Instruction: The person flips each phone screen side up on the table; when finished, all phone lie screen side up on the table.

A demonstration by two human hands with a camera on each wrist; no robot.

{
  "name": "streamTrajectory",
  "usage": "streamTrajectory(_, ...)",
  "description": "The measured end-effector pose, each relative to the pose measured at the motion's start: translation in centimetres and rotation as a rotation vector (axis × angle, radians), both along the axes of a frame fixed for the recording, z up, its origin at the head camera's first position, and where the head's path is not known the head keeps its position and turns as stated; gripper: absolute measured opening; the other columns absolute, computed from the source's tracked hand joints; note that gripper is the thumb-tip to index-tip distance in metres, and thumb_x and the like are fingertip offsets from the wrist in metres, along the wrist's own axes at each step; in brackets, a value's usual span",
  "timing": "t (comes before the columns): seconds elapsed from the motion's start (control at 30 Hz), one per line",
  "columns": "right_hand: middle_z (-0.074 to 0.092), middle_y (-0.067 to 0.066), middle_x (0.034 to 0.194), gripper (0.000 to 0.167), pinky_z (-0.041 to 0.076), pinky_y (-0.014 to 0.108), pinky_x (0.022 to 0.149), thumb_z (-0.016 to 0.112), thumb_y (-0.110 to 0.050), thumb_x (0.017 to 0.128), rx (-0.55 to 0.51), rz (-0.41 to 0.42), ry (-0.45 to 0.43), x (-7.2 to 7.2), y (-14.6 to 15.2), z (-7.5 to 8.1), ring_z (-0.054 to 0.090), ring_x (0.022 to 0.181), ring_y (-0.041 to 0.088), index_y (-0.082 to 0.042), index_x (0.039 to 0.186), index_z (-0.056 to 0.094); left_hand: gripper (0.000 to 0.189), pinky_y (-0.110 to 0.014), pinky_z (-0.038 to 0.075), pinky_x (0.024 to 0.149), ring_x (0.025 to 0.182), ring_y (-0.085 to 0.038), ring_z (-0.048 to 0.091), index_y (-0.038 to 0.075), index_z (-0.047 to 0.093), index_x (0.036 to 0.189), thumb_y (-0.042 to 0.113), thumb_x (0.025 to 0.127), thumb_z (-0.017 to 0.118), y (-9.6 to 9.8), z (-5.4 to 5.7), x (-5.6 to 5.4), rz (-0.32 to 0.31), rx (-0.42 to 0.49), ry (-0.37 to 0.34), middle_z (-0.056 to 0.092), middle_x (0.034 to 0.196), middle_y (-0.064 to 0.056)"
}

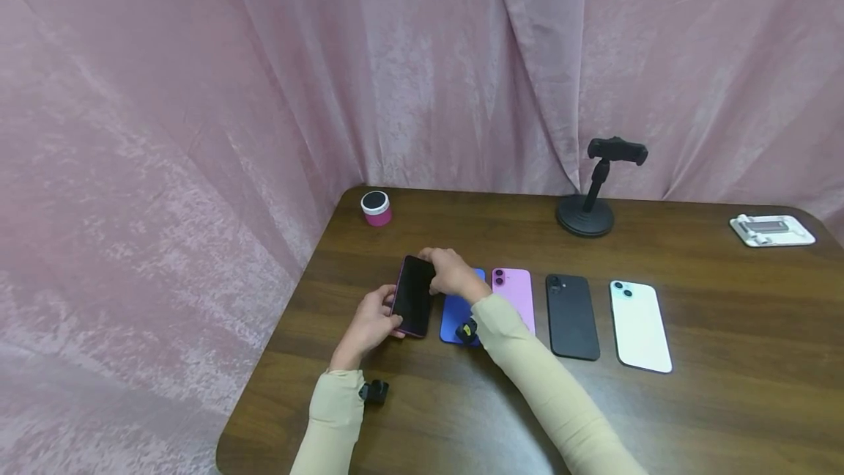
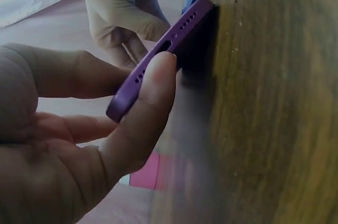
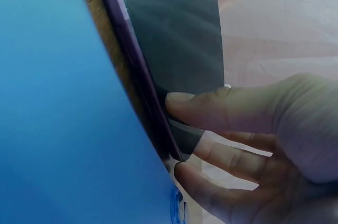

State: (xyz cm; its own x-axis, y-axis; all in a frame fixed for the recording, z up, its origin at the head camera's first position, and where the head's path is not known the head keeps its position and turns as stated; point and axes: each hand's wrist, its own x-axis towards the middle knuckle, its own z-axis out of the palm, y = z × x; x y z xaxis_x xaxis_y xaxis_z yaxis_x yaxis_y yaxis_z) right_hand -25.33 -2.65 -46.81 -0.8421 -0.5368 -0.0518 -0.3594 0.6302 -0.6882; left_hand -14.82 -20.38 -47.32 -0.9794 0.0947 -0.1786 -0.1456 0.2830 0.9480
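A smartphone (image 1: 412, 297) with a dark screen and purple frame lies tilted between both hands, screen up. My left hand (image 1: 367, 325) grips its lower left side, thumb at the bottom edge beside the charging port. In the left wrist view, the phone's purple bottom edge (image 2: 179, 34) slants, left side raised and right side low by the table. My right hand (image 1: 451, 272) pinches the upper right corner, with the thumb (image 3: 195, 109) on the screen and fingers at the edge. Just right of it lies a blue phone (image 1: 452, 319), partly covered by the right hand and wrist.
Rightward in a row lie a pink-purple phone (image 1: 516, 295), a black phone (image 1: 572, 317) and a white phone (image 1: 641, 328), backs up. Behind them stand a pink jar (image 1: 378, 217), a black phone stand (image 1: 585, 217) and a folded white stand (image 1: 787, 238). The wooden table (image 1: 738, 402) meets pink curtains.
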Motion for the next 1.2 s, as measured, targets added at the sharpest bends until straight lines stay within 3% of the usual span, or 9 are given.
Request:
streamTrajectory(0.13,0.065,0.016,0.128,0.066,0.052,0.042,0.092,0.083,0.009,0.073,0.004,-0.009,0.009,-0.01,-0.17,-0.23,0.061,0.107,0.028,-0.002,0.134,0.061,0.065,-0.039,0.059,0.061,0.082,-0.03,0.068,-0.015,0.042,0.142,-0.022,0.079,0.06,0.04,0.01,0.08,0.006,-0.083,0.003,0.053,0.121,-0.029)
streamTrajectory(0.33,0.063,0.017,0.133,0.062,0.049,0.043,0.099,0.083,0.007,0.075,0.047,-0.007,-0.008,-0.06,-0.4,-0.18,0.059,0.117,0.03,-0.001,0.133,0.062,0.083,-0.048,0.048,0.093,0.107,-0.034,0.053,-0.013,0.047,0.141,-0.014,0.064,0.077,0.1,-0.05,0.08,-0.004,-0.385,0.054,0.043,0.127,-0.027)
streamTrajectory(0.47,0.062,0.02,0.133,0.06,0.049,0.044,0.099,0.082,0.007,0.076,0.063,-0.005,-0.008,0.08,-0.5,-0.02,0.059,0.117,0.031,0.001,0.133,0.063,0.09,-0.049,0.043,0.099,0.111,-0.036,0.049,-0.011,0.047,0.143,-0.017,0.06,0.08,0.32,-0.03,0.14,-0.034,-0.465,0.079,0.043,0.127,-0.026)
streamTrajectory(0.83,0.064,0.019,0.132,0.058,0.049,0.044,0.099,0.082,0.004,0.077,0.093,0.016,0.034,-0.14,-0.29,0.09,0.058,0.12,0.035,0.003,0.132,0.063,0.104,-0.044,0.046,0.087,0.105,-0.036,0.05,-0.005,0.029,0.155,-0.024,0.061,0.069,0.52,0.17,0.14,-0.072,-0.486,0.078,0.039,0.129,-0.027)
streamTrajectory(1.2,0.061,0.018,0.136,0.058,0.047,0.044,0.101,0.08,0.004,0.081,0.131,0.017,-0.003,0.18,-0.2,0.36,0.053,0.127,0.036,0.002,0.136,0.061,0.108,-0.043,0.048,0.081,0.101,-0.036,0.05,0.001,0.028,0.157,-0.027,0.058,0.061,0.69,-0.11,0.29,-0.073,-0.474,0.078,0.04,0.128,-0.028)
